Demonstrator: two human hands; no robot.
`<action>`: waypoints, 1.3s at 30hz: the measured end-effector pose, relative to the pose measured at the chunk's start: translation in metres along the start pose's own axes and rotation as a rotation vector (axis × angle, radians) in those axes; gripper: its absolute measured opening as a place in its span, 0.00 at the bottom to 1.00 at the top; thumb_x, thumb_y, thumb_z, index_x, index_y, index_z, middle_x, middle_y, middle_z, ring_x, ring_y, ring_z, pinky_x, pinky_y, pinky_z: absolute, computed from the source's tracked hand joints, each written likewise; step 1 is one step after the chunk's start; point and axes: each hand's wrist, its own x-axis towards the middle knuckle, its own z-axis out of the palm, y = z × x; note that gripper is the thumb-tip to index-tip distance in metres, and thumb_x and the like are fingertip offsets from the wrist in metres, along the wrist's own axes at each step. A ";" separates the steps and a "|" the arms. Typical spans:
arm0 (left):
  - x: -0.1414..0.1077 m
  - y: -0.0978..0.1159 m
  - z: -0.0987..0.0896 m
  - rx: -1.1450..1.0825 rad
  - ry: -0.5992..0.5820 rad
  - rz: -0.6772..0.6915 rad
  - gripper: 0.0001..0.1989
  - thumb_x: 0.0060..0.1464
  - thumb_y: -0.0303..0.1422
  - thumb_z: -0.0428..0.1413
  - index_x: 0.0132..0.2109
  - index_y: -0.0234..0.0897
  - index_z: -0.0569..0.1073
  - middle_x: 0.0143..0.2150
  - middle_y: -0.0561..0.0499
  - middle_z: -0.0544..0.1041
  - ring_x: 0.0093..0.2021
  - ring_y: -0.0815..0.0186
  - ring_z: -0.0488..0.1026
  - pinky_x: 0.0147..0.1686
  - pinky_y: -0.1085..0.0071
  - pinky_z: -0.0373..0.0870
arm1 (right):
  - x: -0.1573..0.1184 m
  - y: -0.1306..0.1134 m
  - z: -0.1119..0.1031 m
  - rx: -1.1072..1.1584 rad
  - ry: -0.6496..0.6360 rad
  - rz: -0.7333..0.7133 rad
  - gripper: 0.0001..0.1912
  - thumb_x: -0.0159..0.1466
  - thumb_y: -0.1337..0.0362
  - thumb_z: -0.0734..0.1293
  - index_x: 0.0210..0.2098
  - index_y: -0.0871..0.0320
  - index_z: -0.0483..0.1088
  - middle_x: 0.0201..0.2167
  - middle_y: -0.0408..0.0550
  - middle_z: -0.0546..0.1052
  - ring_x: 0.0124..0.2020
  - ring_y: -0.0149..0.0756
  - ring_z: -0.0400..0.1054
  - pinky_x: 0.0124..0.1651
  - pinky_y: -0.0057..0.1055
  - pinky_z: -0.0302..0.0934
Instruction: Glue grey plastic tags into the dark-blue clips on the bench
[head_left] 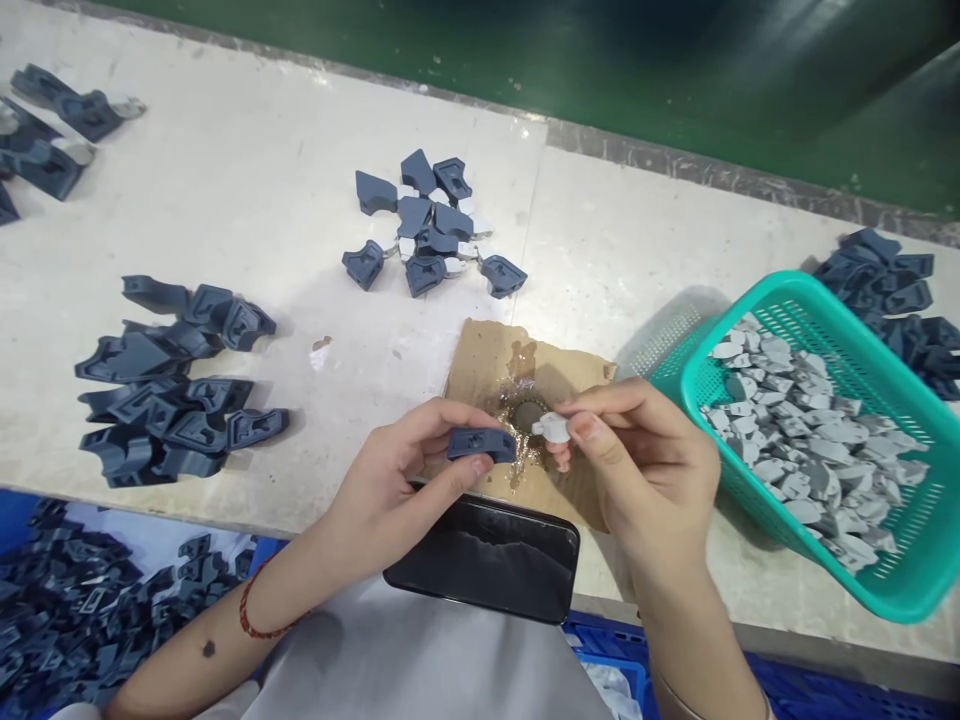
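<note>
Here, at a pale worktable (247, 120), a person appears to be at the pairing step, bringing a pale grey piece (553, 428) up to a dark blue piece (480, 444). Both parts are held above a square of brown cardboard (480, 360), side by side but not touching. The next move seems to call for lining up the pale piece's narrow tip with the blue one's near end, a job for steady fingertips.

The left hand (405, 470) reaches in with its thumb below and fingers above, closed along the blue piece and leaving its recessed face in view. The right hand (652, 470) bends inward at the wrist, its thumb and forefinger pinched tight on the pale piece's broad end, the other fingers curled beneath. A phone (487, 560) lies just under the hands; to the right stands a green basket (885, 602) of loose pale pieces.
</note>
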 end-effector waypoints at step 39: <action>0.080 0.044 0.021 -0.012 -0.049 -0.122 0.29 0.64 0.34 0.58 0.69 0.28 0.65 0.62 0.35 0.77 0.59 0.52 0.78 0.59 0.58 0.74 | -0.007 -0.007 -0.010 0.221 -0.334 0.053 0.03 0.71 0.63 0.70 0.38 0.51 0.77 0.30 0.40 0.78 0.30 0.26 0.72 0.33 0.21 0.66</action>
